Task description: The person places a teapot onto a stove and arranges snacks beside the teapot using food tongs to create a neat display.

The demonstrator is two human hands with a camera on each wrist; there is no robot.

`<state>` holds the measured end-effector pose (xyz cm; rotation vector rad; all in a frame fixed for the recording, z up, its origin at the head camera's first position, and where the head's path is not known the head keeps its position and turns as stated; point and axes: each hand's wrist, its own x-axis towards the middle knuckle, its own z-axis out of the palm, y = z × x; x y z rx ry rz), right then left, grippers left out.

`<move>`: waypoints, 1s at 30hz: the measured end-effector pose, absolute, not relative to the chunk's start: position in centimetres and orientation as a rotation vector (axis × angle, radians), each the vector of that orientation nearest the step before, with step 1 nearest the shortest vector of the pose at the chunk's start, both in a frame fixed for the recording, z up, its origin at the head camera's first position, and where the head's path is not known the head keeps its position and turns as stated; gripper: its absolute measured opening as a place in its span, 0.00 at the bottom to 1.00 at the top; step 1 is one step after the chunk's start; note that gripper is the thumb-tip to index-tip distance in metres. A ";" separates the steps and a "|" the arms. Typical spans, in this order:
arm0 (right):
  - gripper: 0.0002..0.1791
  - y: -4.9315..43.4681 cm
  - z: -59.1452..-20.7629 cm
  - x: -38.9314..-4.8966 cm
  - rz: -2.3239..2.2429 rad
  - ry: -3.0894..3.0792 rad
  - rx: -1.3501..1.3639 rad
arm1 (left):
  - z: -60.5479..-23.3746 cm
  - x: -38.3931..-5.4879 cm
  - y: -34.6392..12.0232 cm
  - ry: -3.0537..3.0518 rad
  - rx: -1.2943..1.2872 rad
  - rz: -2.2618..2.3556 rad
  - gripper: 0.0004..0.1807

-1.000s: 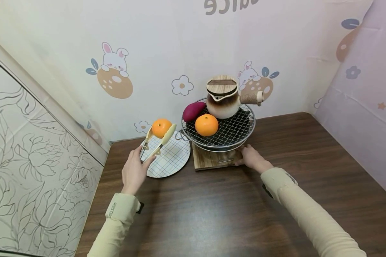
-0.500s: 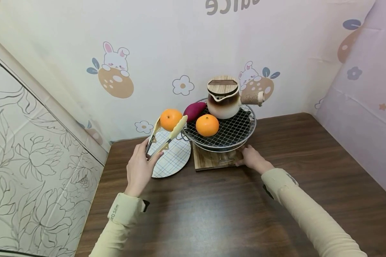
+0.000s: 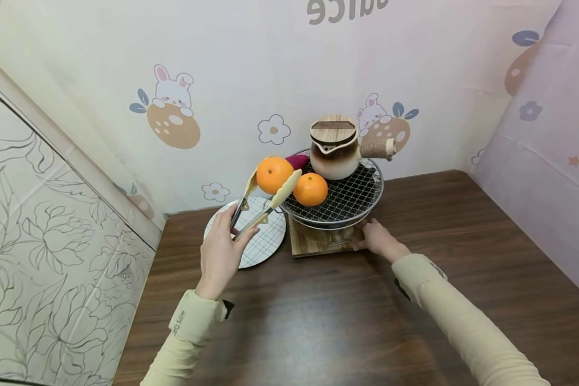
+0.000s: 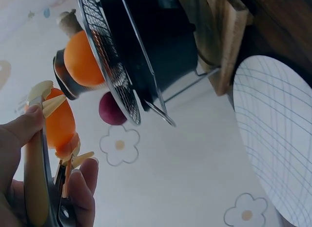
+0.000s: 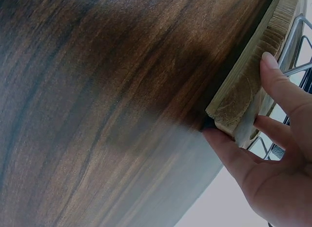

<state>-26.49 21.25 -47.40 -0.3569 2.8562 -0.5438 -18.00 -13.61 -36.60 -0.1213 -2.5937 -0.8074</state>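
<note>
My left hand (image 3: 220, 261) holds a pair of tongs (image 3: 258, 220) with cream tips, and an orange (image 3: 274, 175) is pinched between those tips. The orange is raised at the left side of the round wire grill rack (image 3: 354, 195), in front of a purple sweet potato (image 3: 297, 161) that it partly hides. Another orange (image 3: 311, 189) rests on the rack, just right of the tongs' tip. My right hand (image 3: 378, 238) grips the right corner of the wooden board (image 5: 248, 85) under the grill; its thumb lies along the front edge in the right wrist view.
A brown and cream teapot (image 3: 335, 161) with a wooden lid and rope-wrapped handle stands at the rack's back. The plate (image 3: 265, 244) with blue grid lines lies left of the board on the dark wooden table (image 3: 318, 321). A patterned curtain (image 3: 231, 64) hangs behind.
My left hand has carried the tongs and orange right and upward, from above the plate to the grill's left side, now covering part of the sweet potato. My right hand stays put.
</note>
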 end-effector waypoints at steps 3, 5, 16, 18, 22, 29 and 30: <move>0.47 21.2 -47.4 -26.4 -0.537 2.853 -0.358 | -36.6 -18.0 -13.1 -2.582 -0.142 -0.813 0.37; 0.48 21.2 -47.3 -26.4 -0.536 2.850 -0.354 | -36.6 -18.0 -12.8 -2.577 -0.159 -0.812 0.37; 0.47 21.3 -47.2 -26.6 -0.544 2.849 -0.333 | -36.0 -18.1 -10.3 -2.582 -0.246 -0.784 0.37; 0.48 21.3 -47.2 -26.5 -0.551 2.848 -0.333 | -35.9 -18.2 -9.8 -2.576 -0.273 -0.778 0.37; 0.47 21.2 -47.3 -26.5 -0.570 2.844 -0.332 | -35.9 -18.3 -8.8 -2.569 -0.332 -0.748 0.37; 0.47 21.3 -47.3 -26.4 -0.588 2.836 -0.329 | -36.0 -18.4 -7.5 -2.579 -0.396 -0.710 0.38; 0.46 21.3 -47.3 -26.4 -0.588 2.836 -0.331 | -36.0 -18.4 -7.3 -2.580 -0.400 -0.707 0.37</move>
